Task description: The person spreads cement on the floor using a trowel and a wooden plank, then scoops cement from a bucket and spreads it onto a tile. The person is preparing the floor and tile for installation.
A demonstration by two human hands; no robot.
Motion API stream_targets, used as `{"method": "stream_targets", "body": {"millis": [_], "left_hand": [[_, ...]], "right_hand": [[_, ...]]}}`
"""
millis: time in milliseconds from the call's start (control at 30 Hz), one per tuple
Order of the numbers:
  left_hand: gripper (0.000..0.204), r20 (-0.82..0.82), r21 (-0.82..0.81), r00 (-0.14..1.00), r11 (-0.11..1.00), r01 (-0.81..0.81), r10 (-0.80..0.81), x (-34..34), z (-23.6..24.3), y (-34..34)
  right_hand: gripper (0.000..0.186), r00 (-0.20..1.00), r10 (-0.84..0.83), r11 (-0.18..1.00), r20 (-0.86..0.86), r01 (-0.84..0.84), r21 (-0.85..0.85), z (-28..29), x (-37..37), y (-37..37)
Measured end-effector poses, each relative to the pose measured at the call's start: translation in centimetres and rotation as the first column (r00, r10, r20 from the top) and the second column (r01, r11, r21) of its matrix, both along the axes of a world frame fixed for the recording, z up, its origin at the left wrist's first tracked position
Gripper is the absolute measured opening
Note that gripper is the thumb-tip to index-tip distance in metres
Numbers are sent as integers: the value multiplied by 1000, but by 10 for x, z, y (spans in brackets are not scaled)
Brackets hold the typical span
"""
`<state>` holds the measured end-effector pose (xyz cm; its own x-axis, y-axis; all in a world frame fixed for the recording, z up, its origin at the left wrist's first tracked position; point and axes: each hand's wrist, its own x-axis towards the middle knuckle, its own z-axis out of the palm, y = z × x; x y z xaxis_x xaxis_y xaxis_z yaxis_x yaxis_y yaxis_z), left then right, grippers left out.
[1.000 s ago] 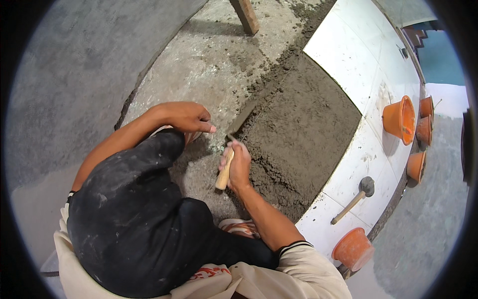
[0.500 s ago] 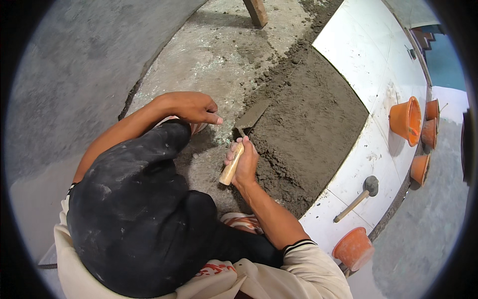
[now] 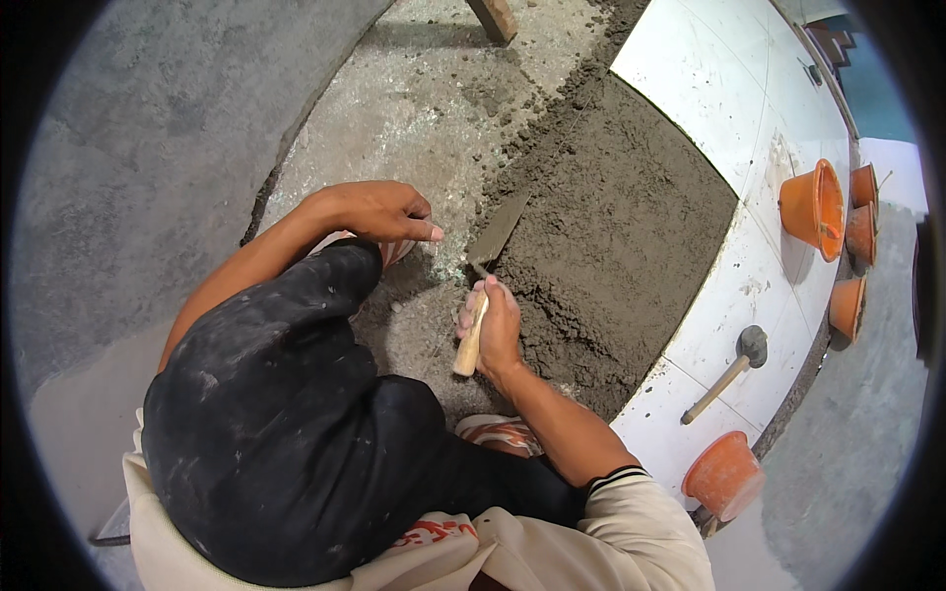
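Fingers clenched, the right hand (image 3: 499,330) gripped the trowel (image 3: 503,229), blade at the wet cement (image 3: 631,236); the left hand (image 3: 387,212) hung near the knee (image 3: 347,268), fingers loose!

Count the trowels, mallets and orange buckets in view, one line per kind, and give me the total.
Wooden-handled trowel: 1
Mallet: 1
Orange buckets: 5
Total: 7

The left wall (image 3: 168,148) is smooth grey; bare concrete (image 3: 424,128) runs along it, pale and crumb-strewn; a wooden post (image 3: 495,20) stands far, shadow beside it; white tiles (image 3: 729,108) lie right, near a patchy grey wall (image 3: 838,443).
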<state>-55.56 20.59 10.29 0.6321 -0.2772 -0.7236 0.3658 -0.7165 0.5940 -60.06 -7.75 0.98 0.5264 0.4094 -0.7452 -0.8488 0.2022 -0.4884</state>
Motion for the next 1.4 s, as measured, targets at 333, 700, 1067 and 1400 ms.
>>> {"method": "stream_targets", "body": {"millis": [333, 700, 1067, 1400], "left_hand": [[57, 2, 18, 1000, 1000, 9, -9, -1, -5, 3], [60, -6, 20, 1000, 1000, -4, 4, 0, -6, 4], [59, -18, 37, 1000, 999, 25, -24, 1, -2, 8], [59, -44, 22, 999, 1000, -6, 7, 2, -1, 5]], "right_hand": [[29, -19, 891, 443, 453, -183, -878, 48, 80, -88], [33, -122, 992, 46, 16, 245, -968, 53, 296, -93], [44, 54, 995, 75, 84, 156, -985, 61, 338, -70], [36, -285, 949, 64, 133, -239, -969, 74, 144, -117]]}}
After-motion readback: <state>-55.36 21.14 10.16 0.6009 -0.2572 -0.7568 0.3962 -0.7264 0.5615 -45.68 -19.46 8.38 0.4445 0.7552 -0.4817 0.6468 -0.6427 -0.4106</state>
